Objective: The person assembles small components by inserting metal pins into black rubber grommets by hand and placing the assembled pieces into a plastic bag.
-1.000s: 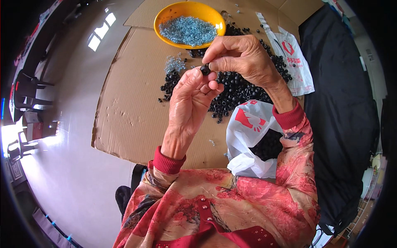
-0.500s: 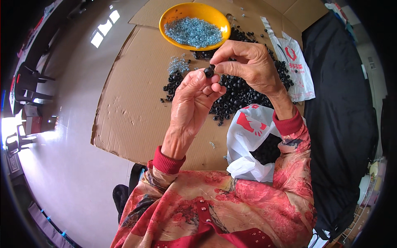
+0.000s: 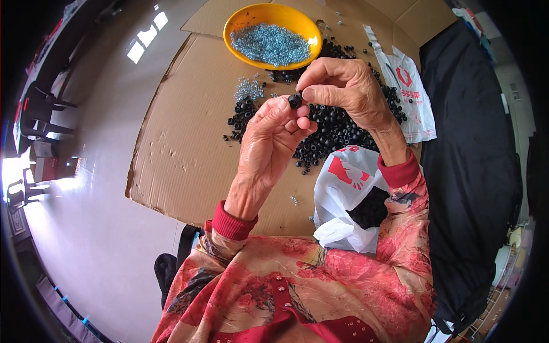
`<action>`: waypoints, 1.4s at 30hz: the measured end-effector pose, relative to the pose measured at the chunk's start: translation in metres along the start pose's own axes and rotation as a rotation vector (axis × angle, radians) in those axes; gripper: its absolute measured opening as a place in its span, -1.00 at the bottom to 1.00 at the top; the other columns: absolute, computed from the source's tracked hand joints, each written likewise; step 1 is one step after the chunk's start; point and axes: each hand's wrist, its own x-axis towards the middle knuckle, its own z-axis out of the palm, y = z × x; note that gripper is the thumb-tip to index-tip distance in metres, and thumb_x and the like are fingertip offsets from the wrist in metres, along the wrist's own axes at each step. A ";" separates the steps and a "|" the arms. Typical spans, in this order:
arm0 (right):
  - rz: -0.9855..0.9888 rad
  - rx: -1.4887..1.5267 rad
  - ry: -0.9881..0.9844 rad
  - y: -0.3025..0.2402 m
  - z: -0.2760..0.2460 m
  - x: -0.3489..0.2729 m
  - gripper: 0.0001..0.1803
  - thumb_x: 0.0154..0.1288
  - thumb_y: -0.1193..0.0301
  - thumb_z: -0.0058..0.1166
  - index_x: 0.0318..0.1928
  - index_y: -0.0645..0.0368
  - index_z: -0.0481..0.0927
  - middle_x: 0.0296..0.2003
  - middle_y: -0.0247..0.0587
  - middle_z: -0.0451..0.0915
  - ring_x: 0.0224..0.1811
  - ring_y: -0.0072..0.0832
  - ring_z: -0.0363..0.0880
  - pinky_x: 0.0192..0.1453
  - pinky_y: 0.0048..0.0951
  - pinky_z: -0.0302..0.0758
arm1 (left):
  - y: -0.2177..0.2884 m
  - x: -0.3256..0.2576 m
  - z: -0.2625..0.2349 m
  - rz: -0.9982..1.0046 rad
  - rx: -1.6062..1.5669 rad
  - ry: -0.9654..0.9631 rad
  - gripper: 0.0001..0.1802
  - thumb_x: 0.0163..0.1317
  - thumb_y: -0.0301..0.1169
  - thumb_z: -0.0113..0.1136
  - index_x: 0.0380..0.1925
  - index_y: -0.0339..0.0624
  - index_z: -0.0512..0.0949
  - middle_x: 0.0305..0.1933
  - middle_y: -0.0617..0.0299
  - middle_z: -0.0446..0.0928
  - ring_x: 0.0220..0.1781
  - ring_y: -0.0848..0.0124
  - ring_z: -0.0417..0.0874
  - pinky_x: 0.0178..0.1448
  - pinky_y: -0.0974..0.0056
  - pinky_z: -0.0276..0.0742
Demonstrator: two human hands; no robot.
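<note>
My left hand pinches a small round black plastic piece, part of a ball-shaped cord lock by its look, between thumb and fingers. Above it, the thumb and forefinger of my right hand close together against the same piece's upper right side. Whether they hold a second small part there is hidden. Under both hands spreads a pile of similar black plastic pieces, some showing holes. Left of the pile lies a little heap of small metal springs. More springs fill a yellow bowl behind.
Everything rests on a flat cardboard sheet. A white plastic bag holding black pieces stands open near my right forearm. Another white bag lies flat at the right. Black fabric covers the right side; pale floor shows at left.
Both hands have shifted slightly right. The small black part that stood out above the piece between my right fingertips no longer shows; those fingertips now sit closer against the piece.
</note>
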 end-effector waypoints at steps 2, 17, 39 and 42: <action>0.008 0.026 -0.028 0.000 0.000 0.000 -0.89 0.15 0.53 0.13 -0.30 0.28 0.57 -0.44 -0.31 0.59 -0.35 -0.64 0.56 -0.20 -0.62 0.50 | 0.000 0.000 0.000 -0.001 0.003 0.013 -0.85 0.25 -0.36 0.06 -0.30 -0.22 0.43 -0.32 0.09 0.56 -0.33 0.39 0.59 -0.06 0.17 0.56; -0.120 -0.265 0.138 0.005 0.016 0.000 -0.92 0.15 0.52 0.11 -0.34 0.28 0.56 -0.49 -0.27 0.59 -0.41 -0.60 0.58 -0.29 -0.59 0.51 | 0.000 0.002 -0.002 0.051 0.048 0.056 -0.87 0.25 -0.38 0.06 -0.31 -0.22 0.43 -0.31 0.12 0.55 -0.30 0.38 0.59 -0.02 0.15 0.53; -0.771 -0.902 0.210 0.025 0.023 -0.002 -0.75 -0.11 0.60 0.16 -0.32 0.30 0.50 -0.36 -0.13 0.50 -0.23 -0.21 0.50 -0.04 -0.26 0.47 | -0.006 0.004 -0.009 0.067 0.006 0.054 -0.86 0.22 -0.42 0.08 -0.26 -0.24 0.46 -0.23 0.17 0.55 -0.19 0.42 0.57 0.04 0.24 0.46; -0.783 -0.906 0.190 0.026 0.023 -0.004 -0.77 -0.08 0.59 0.14 -0.31 0.31 0.51 -0.37 -0.12 0.50 -0.23 -0.21 0.51 -0.02 -0.25 0.47 | -0.005 0.002 -0.006 0.070 0.019 0.080 -0.87 0.22 -0.42 0.08 -0.28 -0.24 0.47 -0.26 0.20 0.55 -0.20 0.44 0.56 0.02 0.26 0.46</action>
